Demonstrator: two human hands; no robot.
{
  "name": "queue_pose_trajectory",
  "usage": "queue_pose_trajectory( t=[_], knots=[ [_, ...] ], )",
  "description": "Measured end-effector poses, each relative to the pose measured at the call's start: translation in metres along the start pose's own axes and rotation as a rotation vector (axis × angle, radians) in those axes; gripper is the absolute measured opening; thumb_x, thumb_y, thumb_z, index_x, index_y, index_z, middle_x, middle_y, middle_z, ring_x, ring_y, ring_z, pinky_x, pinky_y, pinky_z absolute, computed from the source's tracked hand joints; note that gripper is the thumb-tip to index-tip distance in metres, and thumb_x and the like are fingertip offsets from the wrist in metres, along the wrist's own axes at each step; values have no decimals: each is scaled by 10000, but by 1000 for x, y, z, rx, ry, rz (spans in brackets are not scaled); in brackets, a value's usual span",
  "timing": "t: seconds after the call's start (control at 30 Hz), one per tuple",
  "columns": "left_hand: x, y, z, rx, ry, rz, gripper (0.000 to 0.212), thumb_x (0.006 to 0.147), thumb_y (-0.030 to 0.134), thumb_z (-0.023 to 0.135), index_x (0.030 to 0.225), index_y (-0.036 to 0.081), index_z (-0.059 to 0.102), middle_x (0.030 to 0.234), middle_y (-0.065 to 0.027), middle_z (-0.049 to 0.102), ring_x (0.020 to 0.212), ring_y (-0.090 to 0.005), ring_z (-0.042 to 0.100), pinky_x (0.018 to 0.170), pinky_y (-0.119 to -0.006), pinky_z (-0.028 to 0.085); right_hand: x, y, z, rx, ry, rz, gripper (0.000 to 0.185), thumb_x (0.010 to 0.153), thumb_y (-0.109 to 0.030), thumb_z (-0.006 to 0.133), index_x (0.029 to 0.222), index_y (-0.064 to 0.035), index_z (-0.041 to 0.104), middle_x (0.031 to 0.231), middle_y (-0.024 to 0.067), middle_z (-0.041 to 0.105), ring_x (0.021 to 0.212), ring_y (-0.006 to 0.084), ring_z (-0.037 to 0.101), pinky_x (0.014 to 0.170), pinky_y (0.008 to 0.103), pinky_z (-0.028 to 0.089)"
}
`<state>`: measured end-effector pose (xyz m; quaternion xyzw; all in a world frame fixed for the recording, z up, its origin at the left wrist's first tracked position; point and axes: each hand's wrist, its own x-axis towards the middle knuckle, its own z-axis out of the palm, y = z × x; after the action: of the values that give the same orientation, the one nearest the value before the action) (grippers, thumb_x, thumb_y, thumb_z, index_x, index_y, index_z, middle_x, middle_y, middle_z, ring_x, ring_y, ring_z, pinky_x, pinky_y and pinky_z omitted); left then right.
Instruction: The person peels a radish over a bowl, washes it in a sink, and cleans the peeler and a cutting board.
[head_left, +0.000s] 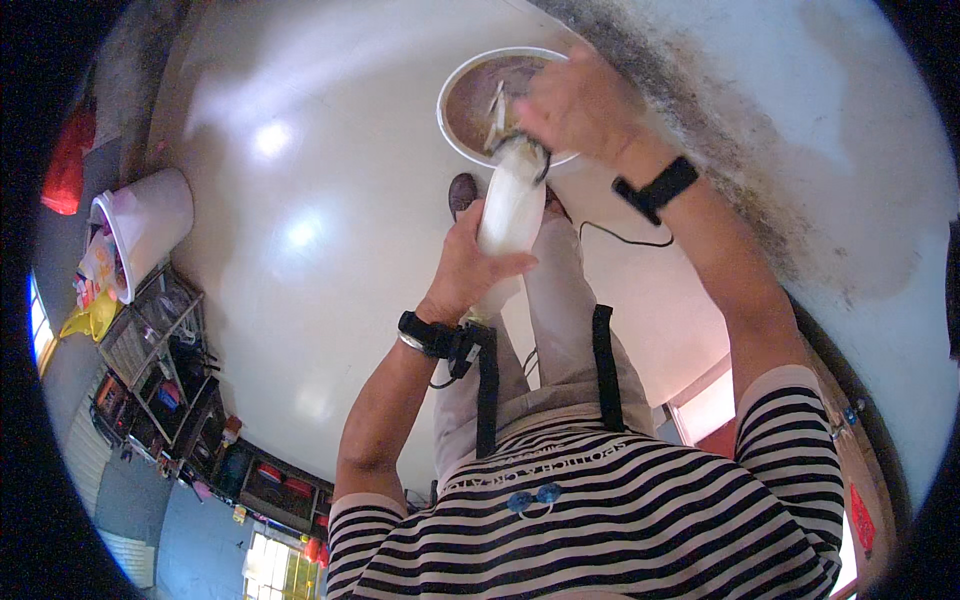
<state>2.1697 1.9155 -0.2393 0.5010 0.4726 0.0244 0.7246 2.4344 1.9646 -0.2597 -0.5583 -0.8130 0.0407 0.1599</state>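
Note:
My left hand (476, 262) is wrapped round a long, smooth white object (514, 206), perhaps a large radish or a bottle; its kind is unclear. It tilts up toward a round white-rimmed bucket (450, 131) holding brown, murky contents. At the object's far end are pale strips and a dark curved piece (545, 166), too blurred to name. My right hand (581, 105) is motion-blurred over the bucket's right side, close to those strips. Its fingers are bent, and what they hold cannot be made out.
The bucket stands on a pale, shiny floor (285, 187) just beyond my shoes (463, 193). A stained wall (750, 150) runs close on the right. A thin black cable (630, 241) lies near my right leg. At left are a full white bin (161, 210) and a cluttered metal rack (161, 337).

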Motion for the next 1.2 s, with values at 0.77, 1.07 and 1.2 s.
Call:
queue_pose_trajectory(
  t=[0.77,1.07,1.2],
  knots=[
    [37,-27,-10,347,55,36,648,656,198,866,1183,2,544,1045,-206,672,936,-339,671,824,-419,533,-10,14,72,-10,105,-8,242,758,-198,682,542,-147,587,573,26,556,625,219,577,703,403,431],
    [49,-27,-8,979,260,303,653,664,112,778,1248,13,504,993,-153,636,927,-329,613,810,-455,457,3,-4,48,3,-237,152,269,776,-312,615,636,-102,709,652,132,665,621,322,646,677,478,467],
    [37,-17,-24,1195,283,354,673,663,103,761,1272,22,486,1001,-132,605,935,-311,579,811,-439,420,-8,16,59,-62,-292,221,338,802,-325,590,591,-81,692,601,157,639,596,334,639,650,467,470]
  ],
)
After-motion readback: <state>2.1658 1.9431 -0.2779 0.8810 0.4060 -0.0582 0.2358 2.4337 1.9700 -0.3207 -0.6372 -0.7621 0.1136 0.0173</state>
